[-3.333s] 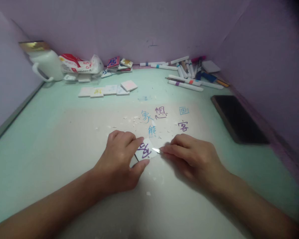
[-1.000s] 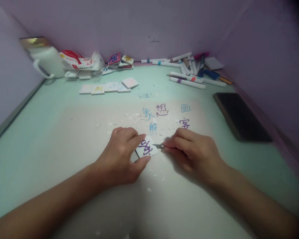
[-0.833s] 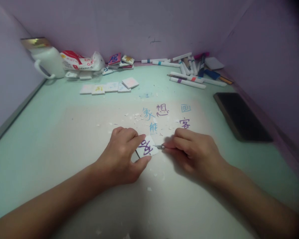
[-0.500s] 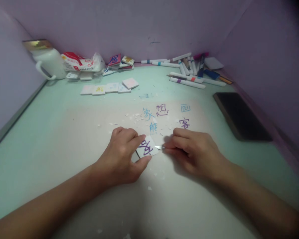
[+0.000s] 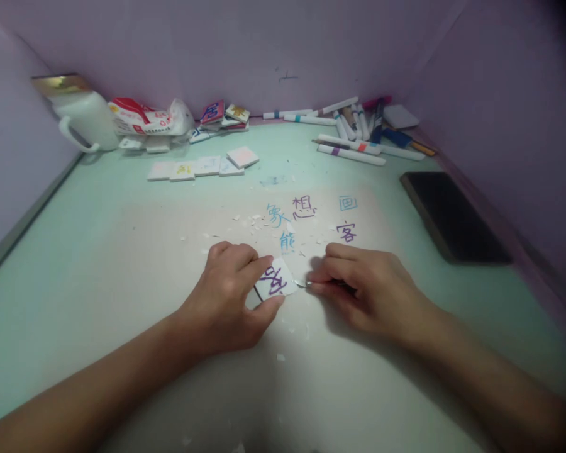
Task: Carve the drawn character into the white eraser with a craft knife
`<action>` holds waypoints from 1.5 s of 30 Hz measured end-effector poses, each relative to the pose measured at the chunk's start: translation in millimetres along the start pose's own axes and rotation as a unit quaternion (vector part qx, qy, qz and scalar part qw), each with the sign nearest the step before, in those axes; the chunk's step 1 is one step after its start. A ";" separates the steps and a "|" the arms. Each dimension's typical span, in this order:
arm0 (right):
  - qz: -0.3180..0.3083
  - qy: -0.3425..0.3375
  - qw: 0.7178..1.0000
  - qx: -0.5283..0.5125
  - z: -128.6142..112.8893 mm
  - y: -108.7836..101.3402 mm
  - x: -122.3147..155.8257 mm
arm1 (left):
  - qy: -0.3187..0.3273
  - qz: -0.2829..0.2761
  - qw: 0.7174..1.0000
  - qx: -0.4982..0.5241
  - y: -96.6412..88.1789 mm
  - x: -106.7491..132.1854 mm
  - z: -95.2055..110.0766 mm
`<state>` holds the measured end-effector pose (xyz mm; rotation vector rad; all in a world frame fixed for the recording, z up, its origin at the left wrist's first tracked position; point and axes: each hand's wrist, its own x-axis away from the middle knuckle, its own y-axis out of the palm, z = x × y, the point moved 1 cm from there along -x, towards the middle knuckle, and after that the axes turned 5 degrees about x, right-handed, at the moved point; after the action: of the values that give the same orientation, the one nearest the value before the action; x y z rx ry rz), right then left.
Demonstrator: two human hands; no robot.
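My left hand (image 5: 226, 302) pinches a small white square tile (image 5: 276, 280) with a purple character drawn on it, thumb below and forefinger on top, holding it against the table. My right hand (image 5: 363, 289) is closed around a small craft knife (image 5: 303, 284). Its metal blade tip touches the tile's right edge. White shavings (image 5: 290, 327) lie scattered about both hands on the pale mat (image 5: 170, 251).
Blue and purple characters (image 5: 306, 217) are written on the mat beyond my hands. A row of tiles (image 5: 200, 167), a white jug (image 5: 87, 116), a red-and-white packet (image 5: 146, 119) and several markers (image 5: 353, 135) lie at the back. A dark slab (image 5: 453, 217) rests at right.
The blade tip has shifted slightly along the tile's right edge, working back and forth. My left hand keeps the tile in place. The view has drifted a little.
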<state>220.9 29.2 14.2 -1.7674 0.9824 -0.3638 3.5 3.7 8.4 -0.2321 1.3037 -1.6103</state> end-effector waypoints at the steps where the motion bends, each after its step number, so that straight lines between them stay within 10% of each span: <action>1: 0.007 0.004 1.000 0.003 -0.9 0.8 0.8 | 0.002 0.000 1.000 0.001 0.1 -0.2 0.1; 7: 0.069 0.022 0.997 0.036 -6.3 6.5 4.0 | 0.006 0.009 1.000 0.010 1.2 -0.9 0.5; 29: -0.013 -0.005 1.000 -0.023 0.2 -3.4 -1.6 | 0.023 -0.006 1.000 0.012 -1.0 -2.9 -2.0; 45: 0.133 0.059 0.989 -0.016 -5.2 7.8 7.4 | 0.025 -0.058 0.998 -0.018 -2.0 -0.5 -1.3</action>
<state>218.6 19.2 8.0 -1.6314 1.2970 -0.2865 1.7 4.7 9.7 -0.2962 1.3788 -1.7014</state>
